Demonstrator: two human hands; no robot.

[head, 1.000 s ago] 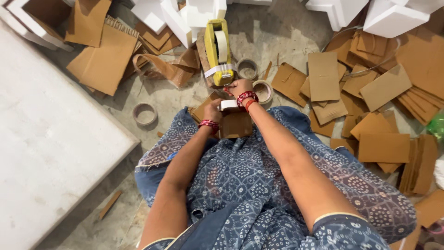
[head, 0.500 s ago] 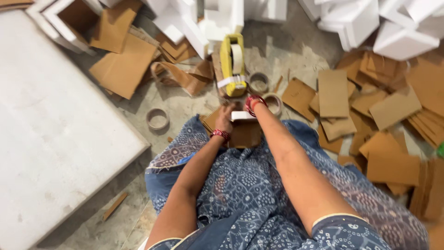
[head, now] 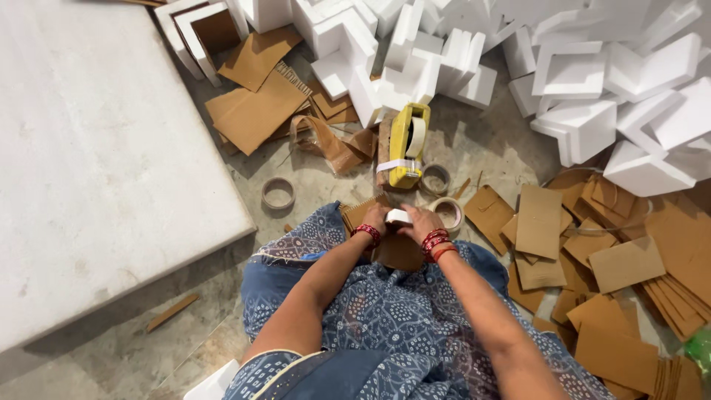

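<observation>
A small white foam block (head: 398, 216) sits between both hands, pressed against a brown cardboard piece (head: 396, 248) that rests on the person's lap, just short of the knees. The left hand (head: 375, 219) closes on the block's left end and the right hand (head: 420, 222) on its right end; fingers of both are curled onto it, though at this size I cannot tell whether a strip of tape already runs under them. Directly ahead on the floor stands a yellow tape dispenser (head: 406, 145), with spent tape cores (head: 278, 194) to either side. Farther out, a pile of white foam corner pieces (head: 592, 81) fills the far right of the floor, cut cardboard sheets (head: 592, 259) spread along the right edge, and a large white slab (head: 96, 148) takes the left. To do this well, I judge the block should be held square on the cardboard with even pressure from both sides, so nothing slips while it is fixed.
</observation>
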